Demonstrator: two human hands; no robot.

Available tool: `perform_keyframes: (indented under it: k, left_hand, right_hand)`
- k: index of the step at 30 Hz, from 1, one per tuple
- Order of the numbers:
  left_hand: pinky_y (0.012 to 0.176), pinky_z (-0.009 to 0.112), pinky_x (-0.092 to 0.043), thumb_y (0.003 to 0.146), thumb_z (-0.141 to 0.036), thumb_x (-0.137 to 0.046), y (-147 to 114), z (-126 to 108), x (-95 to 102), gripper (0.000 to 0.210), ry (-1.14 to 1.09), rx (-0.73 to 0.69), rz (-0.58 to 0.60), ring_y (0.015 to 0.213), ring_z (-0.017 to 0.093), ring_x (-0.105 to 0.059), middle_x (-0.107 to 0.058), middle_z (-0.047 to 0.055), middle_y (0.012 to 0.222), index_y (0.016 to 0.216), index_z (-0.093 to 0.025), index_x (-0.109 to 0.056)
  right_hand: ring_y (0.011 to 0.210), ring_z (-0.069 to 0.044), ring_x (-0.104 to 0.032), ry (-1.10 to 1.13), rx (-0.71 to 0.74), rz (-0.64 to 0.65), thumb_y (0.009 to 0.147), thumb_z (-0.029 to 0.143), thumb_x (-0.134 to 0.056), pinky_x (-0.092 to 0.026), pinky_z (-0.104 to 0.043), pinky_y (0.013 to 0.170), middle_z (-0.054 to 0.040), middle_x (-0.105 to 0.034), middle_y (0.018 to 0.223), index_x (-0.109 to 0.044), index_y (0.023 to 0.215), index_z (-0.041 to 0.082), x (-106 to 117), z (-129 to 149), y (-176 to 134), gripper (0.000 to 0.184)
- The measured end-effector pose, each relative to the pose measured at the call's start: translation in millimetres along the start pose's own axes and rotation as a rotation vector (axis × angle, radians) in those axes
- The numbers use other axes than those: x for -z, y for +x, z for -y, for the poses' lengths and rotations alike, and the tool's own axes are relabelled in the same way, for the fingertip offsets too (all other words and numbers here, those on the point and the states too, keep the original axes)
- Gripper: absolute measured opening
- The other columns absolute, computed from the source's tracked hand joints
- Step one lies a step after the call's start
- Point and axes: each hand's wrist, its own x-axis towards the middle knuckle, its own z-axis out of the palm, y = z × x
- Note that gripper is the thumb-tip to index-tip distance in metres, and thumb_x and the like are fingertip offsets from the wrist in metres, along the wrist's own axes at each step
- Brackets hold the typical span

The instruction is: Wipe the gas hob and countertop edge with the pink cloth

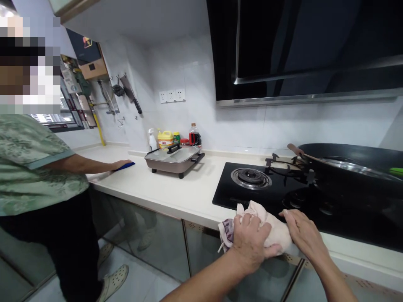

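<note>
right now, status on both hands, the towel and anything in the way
Left hand gripping pale pink towel; right hand at its right end. Towel bunched at counter's front edge. Possible obstruction: black wok over hob's right side.

One pinkish cloth, one lidded pan, three wall sockets

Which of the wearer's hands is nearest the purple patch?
The left hand, gripping the cloth beside that patch; the right hand is at the opposite side.
</note>
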Motion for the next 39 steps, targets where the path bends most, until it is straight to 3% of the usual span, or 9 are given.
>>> perform_keyframes:
  k: [3,6,14,18,24,28,32,37,39]
  left_hand:
    - [0.085,0.051,-0.041,0.089,-0.075,-0.06,-9.3,17.7,7.5,0.062,0.007,-0.092,-0.007,0.109,0.035,-0.058,-0.069,0.012,0.119,0.131,-0.03,-0.064]
    - [0.088,0.05,-0.041,0.089,-0.07,-0.066,-26.0,51.4,25.6,0.06,0.042,-0.118,0.018,0.113,0.034,-0.059,-0.068,0.011,0.128,0.135,-0.032,-0.062]
    - [0.1,0.049,-0.041,0.087,-0.06,-0.071,-84.9,181.0,85.6,0.046,0.207,0.044,-0.027,0.118,0.035,-0.061,-0.071,0.012,0.126,0.123,-0.03,-0.071]
    - [0.096,0.046,-0.042,0.084,-0.048,-0.075,-98.3,199.7,98.0,0.042,0.311,0.004,-0.146,0.115,0.034,-0.062,-0.071,0.011,0.121,0.12,-0.028,-0.071]
    - [0.102,0.052,-0.036,0.076,-0.046,-0.081,-94.8,150.5,66.9,0.049,0.363,0.107,-0.262,0.123,0.039,-0.057,-0.069,0.011,0.127,0.121,-0.028,-0.072]
    - [0.103,0.054,-0.035,0.071,-0.053,-0.085,-75.4,105.4,39.0,0.056,0.292,0.078,-0.262,0.123,0.039,-0.055,-0.068,0.01,0.125,0.12,-0.03,-0.072]
    - [0.1,0.056,-0.037,0.072,-0.058,-0.084,-41.6,53.0,21.1,0.063,0.208,-0.007,-0.143,0.119,0.038,-0.055,-0.067,0.011,0.123,0.126,-0.03,-0.067]
    - [0.098,0.056,-0.042,0.081,-0.056,-0.077,3.2,-11.4,6.8,0.062,0.107,-0.119,0.044,0.117,0.036,-0.055,-0.066,0.013,0.12,0.132,-0.025,-0.063]
    - [0.098,0.056,-0.043,0.084,-0.058,-0.073,17.0,-30.2,1.4,0.058,0.061,-0.138,0.09,0.117,0.036,-0.054,-0.065,0.015,0.121,0.13,-0.023,-0.064]
  right_hand:
    - [0.117,-0.026,-0.062,0.031,-0.002,0.007,0.105,0.055,-0.03,-0.045,-0.042,0.1,-0.007,-0.073,0.115,-0.075,0.098,0.025,2.5,0.6,1.0,0.054]
    - [0.114,-0.026,-0.063,0.031,0.011,0.015,0.105,0.055,-0.031,-0.046,-0.043,0.101,-0.0068,-0.073,0.113,-0.075,0.099,0.026,4.5,4.5,0.8,0.053]
    - [0.112,-0.025,-0.062,-0.056,0.031,0.001,0.105,0.053,-0.036,-0.045,-0.042,0.094,-0.0068,-0.072,0.116,-0.074,0.096,0.026,5.9,15.2,-1.6,0.047]
    - [0.112,-0.025,-0.061,-0.05,0.009,0.015,0.104,0.055,-0.037,-0.042,-0.043,0.094,-0.0059,-0.071,0.117,-0.073,0.095,0.027,3.7,14.5,-1.9,0.047]
    - [0.111,-0.026,-0.061,-0.04,0.008,-0.002,0.104,0.057,-0.034,-0.042,-0.043,0.093,-0.0056,-0.071,0.115,-0.072,0.095,0.027,1.6,13.4,-2.2,0.049]
    - [0.112,-0.027,-0.062,-0.007,-0.019,0.001,0.104,0.058,-0.031,-0.042,-0.046,0.097,-0.0056,-0.072,0.114,-0.071,0.096,0.027,1.3,13.2,-2.1,0.052]
    - [0.115,-0.028,-0.062,0.108,-0.032,-0.015,0.102,0.059,-0.036,-0.042,-0.048,0.103,-0.0062,-0.072,0.115,-0.073,0.097,0.027,5.7,11.9,-0.1,0.05]
    - [0.117,-0.025,-0.063,0.384,-0.055,-0.241,0.099,0.06,-0.046,-0.046,-0.041,0.107,-0.0083,-0.07,0.118,-0.073,0.102,0.025,20.0,26.3,-10.9,0.045]
    - [0.121,-0.024,-0.062,0.406,-0.043,-0.213,0.1,0.058,-0.046,-0.046,-0.04,0.109,-0.0077,-0.069,0.125,-0.071,0.112,0.026,19.6,37.7,-21.0,0.043]
